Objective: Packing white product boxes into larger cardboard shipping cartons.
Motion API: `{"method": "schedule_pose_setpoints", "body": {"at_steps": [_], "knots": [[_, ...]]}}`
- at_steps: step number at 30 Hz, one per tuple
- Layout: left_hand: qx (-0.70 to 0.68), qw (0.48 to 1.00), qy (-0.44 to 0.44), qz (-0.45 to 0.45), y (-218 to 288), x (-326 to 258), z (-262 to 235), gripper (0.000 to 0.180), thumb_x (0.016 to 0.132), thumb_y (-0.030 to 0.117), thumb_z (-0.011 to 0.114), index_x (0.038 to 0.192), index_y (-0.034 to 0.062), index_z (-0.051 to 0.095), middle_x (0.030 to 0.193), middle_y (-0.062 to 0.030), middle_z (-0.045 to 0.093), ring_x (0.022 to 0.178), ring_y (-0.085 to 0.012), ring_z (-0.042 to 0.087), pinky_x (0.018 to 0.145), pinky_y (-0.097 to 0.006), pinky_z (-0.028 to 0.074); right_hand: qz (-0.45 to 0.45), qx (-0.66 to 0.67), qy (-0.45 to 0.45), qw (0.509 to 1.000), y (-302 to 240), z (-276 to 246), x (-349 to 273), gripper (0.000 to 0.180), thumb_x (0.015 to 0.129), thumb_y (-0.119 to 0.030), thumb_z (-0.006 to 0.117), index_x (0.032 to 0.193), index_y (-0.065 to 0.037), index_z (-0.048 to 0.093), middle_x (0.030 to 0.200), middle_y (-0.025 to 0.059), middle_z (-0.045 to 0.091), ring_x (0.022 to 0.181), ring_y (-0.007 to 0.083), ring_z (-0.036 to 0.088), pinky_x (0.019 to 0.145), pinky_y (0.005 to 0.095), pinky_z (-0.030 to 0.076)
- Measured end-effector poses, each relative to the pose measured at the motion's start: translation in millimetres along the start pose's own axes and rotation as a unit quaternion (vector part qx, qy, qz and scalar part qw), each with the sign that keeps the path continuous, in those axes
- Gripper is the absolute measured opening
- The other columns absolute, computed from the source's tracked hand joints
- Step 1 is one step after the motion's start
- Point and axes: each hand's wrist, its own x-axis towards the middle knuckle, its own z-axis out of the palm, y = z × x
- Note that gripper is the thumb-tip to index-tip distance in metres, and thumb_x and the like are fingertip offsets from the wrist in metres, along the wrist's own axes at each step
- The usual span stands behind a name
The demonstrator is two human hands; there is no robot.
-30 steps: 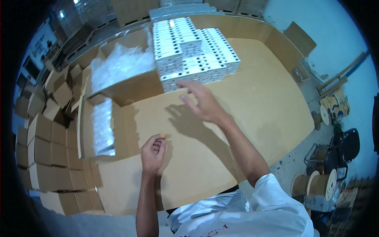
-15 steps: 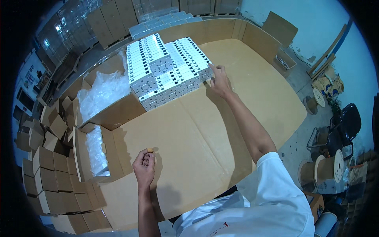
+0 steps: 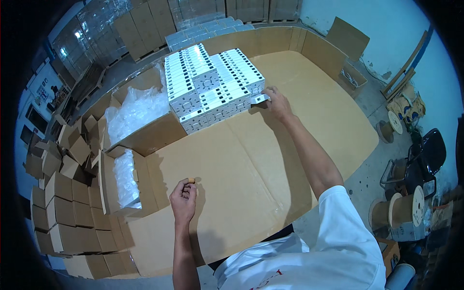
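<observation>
My right hand [image 3: 276, 100] reaches far across the cardboard-covered table [image 3: 251, 159] and grips a small white box [image 3: 259, 99] at the right edge of a big stack of white boxes [image 3: 208, 87]. My left hand [image 3: 183, 197] rests near the table's front, fingers curled, pinching a small tan object [image 3: 191, 181] between thumb and fingertips.
An open carton with clear plastic bags [image 3: 137, 116] stands left of the stack, a smaller open carton [image 3: 121, 181] in front of it. Several folded brown boxes [image 3: 63, 203] are piled at the left. Cable spools [image 3: 401, 210] and a chair [image 3: 425, 154] stand at the right.
My right hand has stretched farther forward to the stack's right edge and closed on a white box. My left hand has stayed in place holding the small tan object.
</observation>
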Motion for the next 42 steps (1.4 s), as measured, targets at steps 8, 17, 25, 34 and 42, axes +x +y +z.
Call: {"method": "schedule_pose_setpoints", "body": {"at_steps": [8, 17, 25, 34, 42], "knots": [[0.001, 1.0, -0.008, -0.004, -9.9, 6.7, -6.3, 0.017, 0.093, 0.003, 0.066, 0.108, -0.0042, 0.069, 0.083, 0.0003, 0.063, 0.068, -0.0008, 0.051, 0.057, -0.016, 0.042, 0.007, 0.039, 0.08, 0.996, -22.6, -11.8, -34.8, 0.033, 0.088, -0.008, 0.067, 0.121, -0.012, 0.061, 0.113, 0.0125, 0.061, 0.098, 0.0376, 0.065, 0.081, 0.0478, 0.054], [-0.12, 0.993, -0.018, -0.003, -47.2, 10.8, -34.7, 0.028, 0.095, 0.004, 0.065, 0.122, -0.0022, 0.061, 0.087, -0.0028, 0.066, 0.073, -0.0046, 0.057, 0.061, -0.018, 0.047, -0.025, 0.216, 0.015, 0.976, -197.4, 23.1, -123.1, 0.033, 0.086, -0.001, 0.07, 0.118, -0.008, 0.065, 0.104, 0.0144, 0.063, 0.089, 0.0345, 0.067, 0.071, 0.0411, 0.057], [-0.288, 0.954, -0.057, -0.059, -71.1, -1.0, -81.1, 0.04, 0.108, 0.03, 0.046, 0.137, 0.0032, 0.051, 0.092, -0.0072, 0.067, 0.07, -0.0116, 0.063, 0.058, -0.024, 0.052, -0.082, 0.267, -0.113, 0.953, -318.2, 67.4, -182.8, 0.038, 0.082, 0.005, 0.071, 0.116, -0.011, 0.068, 0.108, 0.011, 0.061, 0.083, 0.0275, 0.069, 0.068, 0.0371, 0.059], [-0.275, 0.961, -0.004, -0.012, -93.0, 15.4, -94.2, 0.039, 0.102, 0.016, 0.059, 0.137, 0.0015, 0.052, 0.107, -0.0131, 0.068, 0.094, -0.0143, 0.066, 0.076, -0.027, 0.058, -0.035, 0.384, -0.111, 0.916, -331.0, 109.8, -180.9, 0.024, 0.089, 0.0, 0.066, 0.113, 0.0, 0.064, 0.126, 0.0165, 0.052, 0.094, 0.0233, 0.067, 0.074, 0.0323, 0.059], [-0.265, 0.962, 0.062, 0.023, -99.2, 26.5, -78.8, 0.06, 0.093, -0.004, 0.063, 0.146, -0.0029, 0.036, 0.12, -0.0191, 0.064, 0.114, -0.0221, 0.063, 0.099, -0.033, 0.052, 0.057, 0.522, -0.111, 0.844, -305.3, 145.3, -173.5, 0.027, 0.091, 0.005, 0.063, 0.114, 0.0, 0.049, 0.115, 0.0157, 0.062, 0.099, 0.0204, 0.067, 0.085, 0.0311, 0.056]]}}
